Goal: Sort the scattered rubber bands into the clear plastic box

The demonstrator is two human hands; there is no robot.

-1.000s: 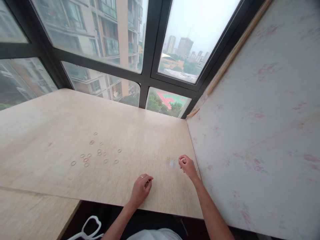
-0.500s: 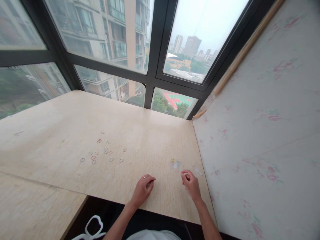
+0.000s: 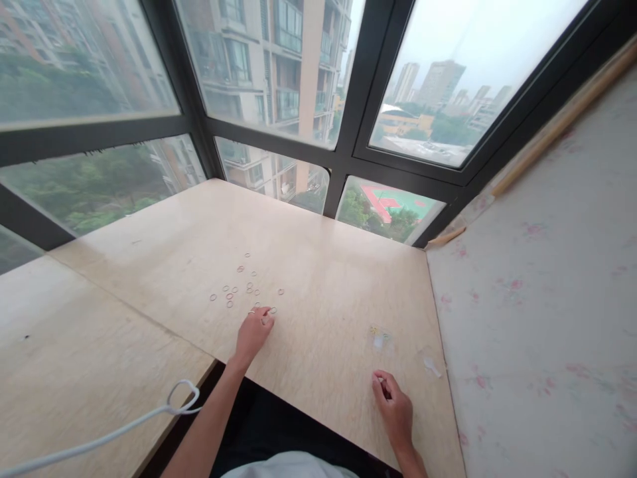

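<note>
Several thin small rings [image 3: 249, 288], mostly greyish with a few reddish, lie scattered on the pale wooden tabletop [image 3: 323, 265]. My left hand [image 3: 255, 330] is at the near edge of this group, fingers curled down. One ring [image 3: 273, 310] shows at its fingertips; what lies between the fingers is too small to make out. A band shows on this hand. My right hand [image 3: 395, 403] is above the near right of the table, thumb and index finger pinched together. Anything in that pinch is hidden or tiny. Beyond it lies a small clear bag [image 3: 379, 338] with yellowish and greenish bits.
A second crumpled clear wrapper [image 3: 430, 365] lies by the flower-patterned wall [image 3: 517, 318] on the right. Dark-framed windows [image 3: 343, 159] border the far side. A white looped tube or cable [image 3: 119, 425] shows at the lower left, by the table's cut-out edge [image 3: 212, 372].
My left hand has gone left and forward to the rings. My right hand has drawn back slightly from the clear bag. The head view has turned left.
</note>
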